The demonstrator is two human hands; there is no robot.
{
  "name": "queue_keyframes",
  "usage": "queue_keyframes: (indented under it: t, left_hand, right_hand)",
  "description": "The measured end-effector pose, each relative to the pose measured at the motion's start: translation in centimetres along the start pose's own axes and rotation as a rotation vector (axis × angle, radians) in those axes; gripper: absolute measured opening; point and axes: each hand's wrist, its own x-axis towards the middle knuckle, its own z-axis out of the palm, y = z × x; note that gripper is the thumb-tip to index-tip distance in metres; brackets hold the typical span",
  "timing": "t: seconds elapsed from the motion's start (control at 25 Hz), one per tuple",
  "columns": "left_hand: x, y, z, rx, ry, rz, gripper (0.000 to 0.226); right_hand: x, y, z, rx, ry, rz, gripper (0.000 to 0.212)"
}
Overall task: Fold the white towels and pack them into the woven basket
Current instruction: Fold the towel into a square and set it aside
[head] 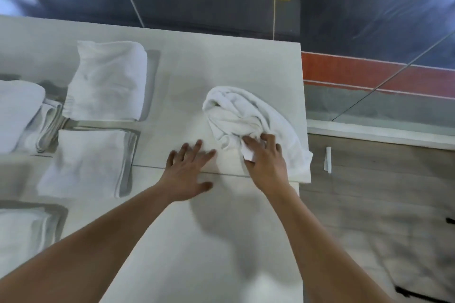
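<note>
A crumpled white towel (248, 115) lies near the right edge of the white table (221, 61). My right hand (266, 160) grips its near end, with a fold of cloth pinched between thumb and fingers. My left hand (189, 170) hovers or rests flat on the table just left of that towel, fingers spread, holding nothing. Folded white towels lie at the left: one at the back (110, 79), one nearer (88, 162), and another at the near left edge (22, 233). No woven basket is in view.
A rolled or bunched towel (17, 110) and a thin folded cloth (49, 128) lie at the far left. The table's right edge drops to a wooden floor (369, 204) with a scrap of white paper (328, 160). Glass panels stand behind the table.
</note>
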Motion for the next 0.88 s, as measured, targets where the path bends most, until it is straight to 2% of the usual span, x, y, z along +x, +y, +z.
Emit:
queue_keyframes:
  t: [0.08, 0.16, 0.2, 0.28, 0.36, 0.48, 0.56, 0.68, 0.8, 0.88]
  left_hand:
    - [-1.6, 0.8, -0.3, -0.178, 0.124, -0.047, 0.063]
    - [-4.1, 1.5, 0.3, -0.396, 0.348, -0.152, 0.042]
    - [-5.3, 1.8, 0.7, -0.501, 0.45, -0.224, 0.04]
    - [-7.6, 2.0, 1.1, -0.69, 0.565, -0.365, 0.05]
    - [-8.7, 1.5, 1.1, -0.822, 0.542, -0.462, 0.055]
    - [-9.6, 0.6, 0.8, -0.896, 0.478, -0.469, 0.03]
    - [-10.6, 0.5, 0.4, -1.026, 0.467, -0.469, 0.019]
    - [-12.6, 1.0, -0.5, -1.118, 0.397, -0.365, 0.018]
    - [-15.6, 1.9, -1.2, -1.053, 0.318, -0.231, 0.016]
    - [-17.9, 2.4, -1.4, -1.011, 0.287, -0.165, 0.013]
  right_hand:
    - [-4.5, -0.9, 1.5, 0.014, -0.022, -0.001, 0.062]
    - [-8.6, -1.7, 2.9, 0.031, -0.044, -0.01, 0.065]
    - [-10.5, -2.2, 3.5, 0.043, -0.054, -0.012, 0.064]
    - [-14.1, -3.1, 4.4, 0.054, -0.071, -0.012, 0.062]
    - [-16.9, -4.0, 5.0, 0.063, -0.099, -0.024, 0.062]
    - [-20.4, -4.5, 5.1, 0.159, -0.164, -0.069, 0.071]
    - [-21.8, -4.9, 3.9, 0.363, -0.212, 0.013, 0.074]
    - [-22.2, -5.8, 1.3, 0.551, -0.144, 0.179, 0.063]
    - [-21.7, -7.8, -0.6, 0.456, 0.027, 0.153, 0.063]
    - [-21.1, -8.6, -0.2, 0.216, 0.133, 0.054, 0.054]
